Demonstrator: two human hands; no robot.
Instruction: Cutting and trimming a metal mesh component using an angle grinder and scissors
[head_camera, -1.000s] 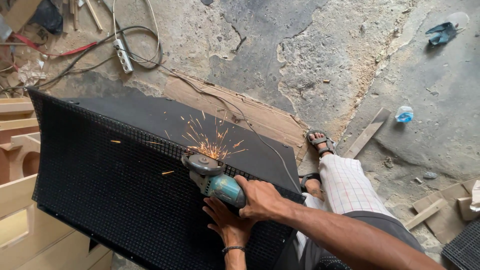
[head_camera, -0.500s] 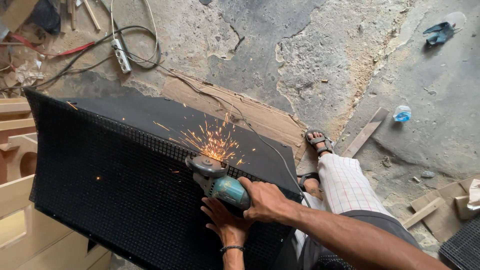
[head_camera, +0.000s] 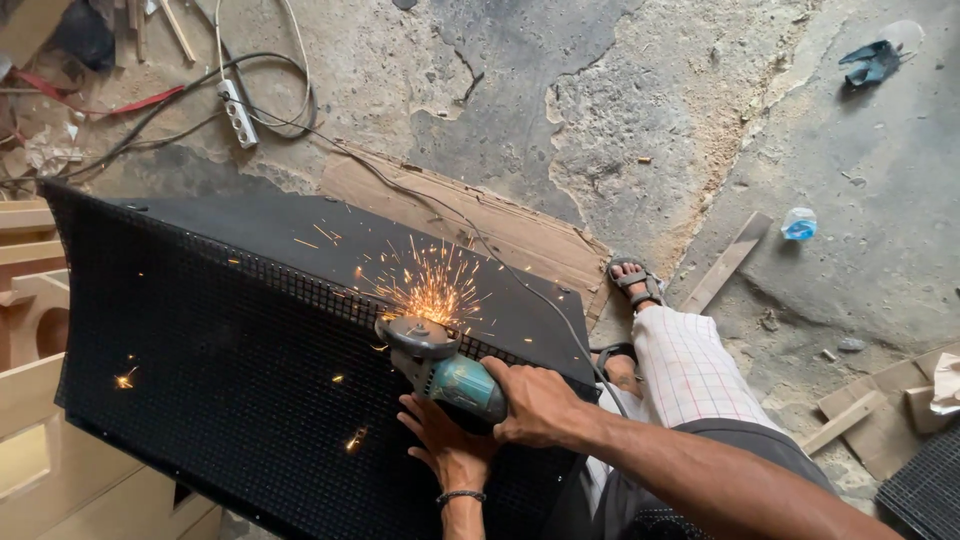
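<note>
My right hand grips the teal body of an angle grinder. Its disc meets the top edge of a black metal mesh panel fixed on a black box. Orange sparks spray away from the disc over the box top. My left hand lies flat with fingers spread on the mesh just below the grinder; a dark band sits on its wrist. The grinder's cord runs over the box toward the floor.
A power strip with cables lies on the cracked concrete floor at the back left. Cardboard sits behind the box. My sandalled foot stands to the right. Wooden boxes are at left, wood scraps at right, a plastic bottle further right.
The grinder and both hands have slid rightward along the mesh edge. The spark spray has moved with it and keeps flying up over the box.
</note>
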